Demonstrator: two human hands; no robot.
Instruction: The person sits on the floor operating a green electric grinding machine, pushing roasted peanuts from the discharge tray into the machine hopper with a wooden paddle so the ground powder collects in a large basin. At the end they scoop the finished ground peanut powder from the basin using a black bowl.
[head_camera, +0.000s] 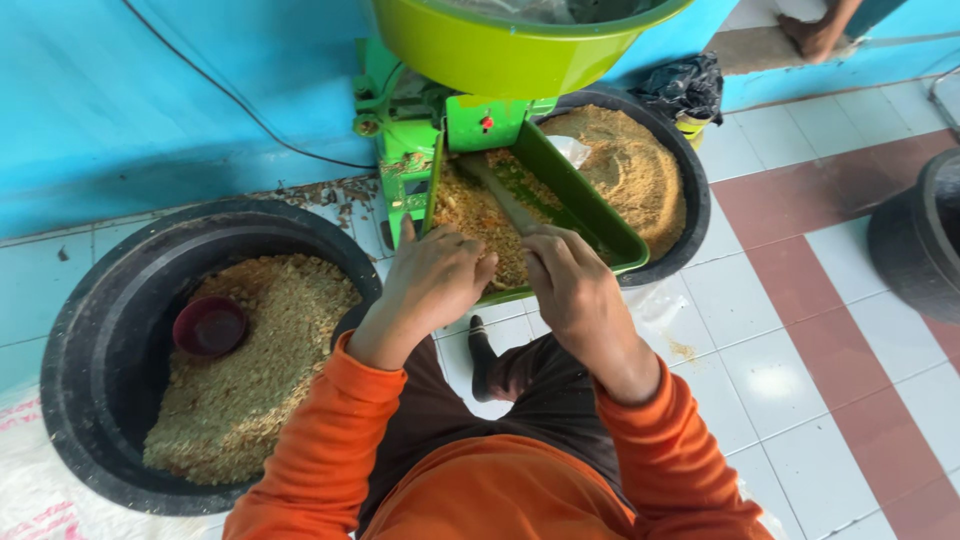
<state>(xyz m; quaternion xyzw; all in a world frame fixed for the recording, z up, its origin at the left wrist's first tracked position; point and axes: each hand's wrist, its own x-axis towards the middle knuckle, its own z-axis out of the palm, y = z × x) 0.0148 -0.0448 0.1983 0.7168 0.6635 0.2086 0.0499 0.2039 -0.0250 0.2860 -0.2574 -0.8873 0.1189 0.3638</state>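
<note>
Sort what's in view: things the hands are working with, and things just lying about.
In use: left hand and right hand in the grain on the green chute tray; green machine; right-hand black tub.

Lying about: red bowl, black plastic bag, black cable.

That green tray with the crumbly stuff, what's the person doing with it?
A person in orange sleeves has both hands at the near end of the green tray on a green machine. The left hand and right hand rest in the crumbly tan grain lying in it. One black tub on the left holds more grain and a small red bowl; another sits behind the tray.
</note>
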